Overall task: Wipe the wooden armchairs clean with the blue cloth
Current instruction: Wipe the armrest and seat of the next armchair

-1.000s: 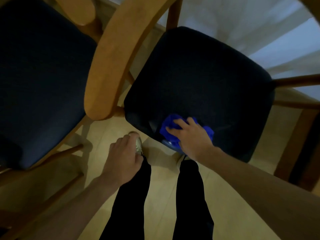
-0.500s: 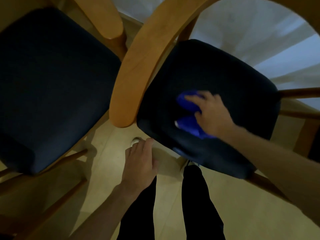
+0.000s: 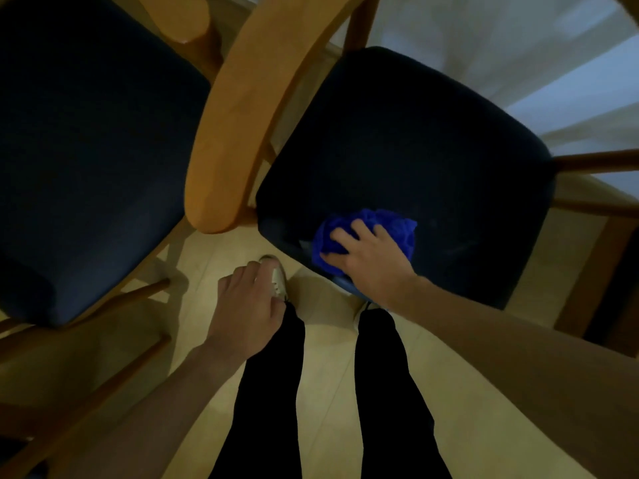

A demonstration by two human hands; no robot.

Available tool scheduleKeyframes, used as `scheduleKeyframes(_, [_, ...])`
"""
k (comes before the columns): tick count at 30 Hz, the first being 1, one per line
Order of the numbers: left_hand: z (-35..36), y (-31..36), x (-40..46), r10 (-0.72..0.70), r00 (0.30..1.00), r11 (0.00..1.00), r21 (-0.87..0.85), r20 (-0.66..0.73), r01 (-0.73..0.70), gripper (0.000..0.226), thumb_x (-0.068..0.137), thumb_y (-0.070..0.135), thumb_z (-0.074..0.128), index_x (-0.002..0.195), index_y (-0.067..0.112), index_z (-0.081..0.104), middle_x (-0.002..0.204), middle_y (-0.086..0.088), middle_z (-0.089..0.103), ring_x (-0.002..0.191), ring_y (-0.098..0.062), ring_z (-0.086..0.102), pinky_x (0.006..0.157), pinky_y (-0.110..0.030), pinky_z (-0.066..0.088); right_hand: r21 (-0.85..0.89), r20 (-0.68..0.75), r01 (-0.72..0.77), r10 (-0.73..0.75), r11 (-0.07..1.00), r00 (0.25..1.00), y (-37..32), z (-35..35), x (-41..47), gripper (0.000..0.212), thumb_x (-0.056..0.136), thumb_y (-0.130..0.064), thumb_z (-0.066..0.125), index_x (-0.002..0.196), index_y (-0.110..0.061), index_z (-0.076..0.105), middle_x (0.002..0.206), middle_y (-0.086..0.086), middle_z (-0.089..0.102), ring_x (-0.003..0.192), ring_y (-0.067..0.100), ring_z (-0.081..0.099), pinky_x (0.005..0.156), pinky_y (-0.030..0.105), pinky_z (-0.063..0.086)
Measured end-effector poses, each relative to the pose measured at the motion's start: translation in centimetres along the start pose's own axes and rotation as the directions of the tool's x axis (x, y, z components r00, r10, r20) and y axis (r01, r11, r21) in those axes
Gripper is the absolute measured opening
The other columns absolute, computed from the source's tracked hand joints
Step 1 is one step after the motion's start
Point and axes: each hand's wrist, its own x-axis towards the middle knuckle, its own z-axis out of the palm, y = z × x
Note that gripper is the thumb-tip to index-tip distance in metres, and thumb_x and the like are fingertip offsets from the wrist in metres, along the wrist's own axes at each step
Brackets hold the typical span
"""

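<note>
Two wooden armchairs with dark seat cushions stand side by side below me. My right hand (image 3: 371, 262) presses the crumpled blue cloth (image 3: 397, 228) onto the front edge of the right chair's dark seat (image 3: 415, 143), fingers curled over the cloth. The right chair's wooden armrest (image 3: 238, 115) runs between the two seats. My left hand (image 3: 247, 305) hangs in the air over the floor with loosely curled fingers and holds nothing. The left chair's seat (image 3: 90, 150) fills the left side.
My legs in dark trousers (image 3: 276, 392) stand on the pale tiled floor (image 3: 328, 392) right in front of the chairs, a light shoe (image 3: 276, 274) showing. White curtain fabric (image 3: 501, 39) hangs behind the right chair. Wooden chair rails (image 3: 594, 160) cross at right.
My right hand has pulled the blue cloth from the middle of the right seat back to its front edge. The left hand has stayed low beside my leg.
</note>
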Motion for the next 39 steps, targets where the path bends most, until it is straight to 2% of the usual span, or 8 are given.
scheduleKeyframes(9, [0.8,3.0,3.2,0.107,0.994,0.987,0.117,-0.004,-0.106,0.051,0.076,0.018,0.066,0.123,0.019,0.045,0.103,-0.003,0.056,0.096,-0.026,0.054,0.082,-0.042,0.038,-0.032,0.311,0.095,-0.080,0.995,0.947,3.8,6.4,-13.0,0.052,0.091,-0.027,0.059,0.141,-0.031,0.046,0.154,0.006,0.019,0.134,0.038,0.022,0.105,0.057,0.029])
scheduleKeyframes(17, [1.2,4.3,4.5,0.098,0.990,0.981,0.157,0.102,-0.113,0.049,0.081,0.020,0.064,0.127,0.017,0.045,0.110,-0.005,0.055,0.103,-0.029,0.052,0.086,-0.043,0.036,0.080,0.418,-0.213,0.161,0.974,0.894,6.3,8.1,-19.1,0.051,0.094,-0.024,0.052,0.141,-0.044,0.042,0.149,-0.002,0.027,0.129,0.028,0.027,0.103,0.045,0.031])
scheduleKeyframes(20, [1.5,4.7,4.3,0.097,0.985,0.974,0.188,0.142,-0.123,0.049,0.082,0.019,0.064,0.127,0.016,0.046,0.112,-0.005,0.056,0.105,-0.028,0.052,0.087,-0.042,0.035,0.392,0.136,-0.432,0.414,0.812,0.900,8.3,5.7,-17.8,0.058,0.090,-0.018,0.060,0.140,-0.044,0.048,0.144,-0.001,0.037,0.118,0.028,0.035,0.097,0.036,0.040])
scheduleKeyframes(22, [1.8,5.3,4.2,0.109,0.981,0.973,0.184,0.161,-0.139,0.050,0.082,0.020,0.064,0.128,0.016,0.046,0.112,-0.004,0.055,0.106,-0.027,0.051,0.089,-0.042,0.035,0.613,-0.013,-0.508,0.650,0.605,0.760,10.9,4.4,-16.7,0.059,0.087,-0.011,0.062,0.139,-0.037,0.051,0.142,0.006,0.038,0.118,0.033,0.038,0.095,0.033,0.037])
scheduleKeyframes(24, [2.1,6.2,4.3,0.109,0.979,0.976,0.169,0.173,-0.138,0.049,0.082,0.020,0.065,0.128,0.016,0.046,0.112,-0.004,0.055,0.107,-0.027,0.050,0.089,-0.042,0.035,0.726,-0.011,-0.538,0.789,0.429,0.614,13.8,3.7,-14.9,0.060,0.090,-0.014,0.060,0.143,-0.035,0.044,0.145,0.007,0.032,0.125,0.034,0.035,0.095,0.033,0.034])
scheduleKeyframes(27, [2.6,8.0,4.8,0.068,0.984,0.986,0.139,0.167,-0.092,0.048,0.083,0.019,0.065,0.127,0.017,0.046,0.113,-0.004,0.055,0.109,-0.027,0.048,0.092,-0.043,0.034,0.665,0.141,-0.676,0.836,0.316,0.530,15.6,3.7,-12.1,0.059,0.093,-0.019,0.055,0.147,-0.031,0.034,0.150,0.010,0.027,0.127,0.038,0.034,0.099,0.042,0.040])
scheduleKeyframes(34, [4.2,13.8,7.6,0.151,0.976,0.986,0.053,0.157,-0.161,0.046,0.082,0.020,0.063,0.125,0.016,0.046,0.112,-0.006,0.055,0.106,-0.027,0.047,0.089,-0.041,0.037,0.544,0.246,-0.674,0.673,0.500,0.698,5.6,7.7,-13.1,0.059,0.089,-0.032,0.059,0.138,-0.042,0.026,0.143,0.004,0.026,0.123,0.035,0.033,0.083,0.044,0.050])
scheduleKeyframes(39, [4.7,16.2,9.2,0.229,0.963,0.966,0.091,0.140,-0.243,0.045,0.083,0.021,0.064,0.123,0.016,0.046,0.112,-0.006,0.056,0.104,-0.026,0.048,0.086,-0.038,0.037,0.708,0.356,-0.594,0.533,0.382,0.768,2.8,8.9,-15.3,0.055,0.092,-0.029,0.055,0.140,-0.043,0.031,0.140,-0.002,0.030,0.122,0.027,0.035,0.086,0.039,0.044])
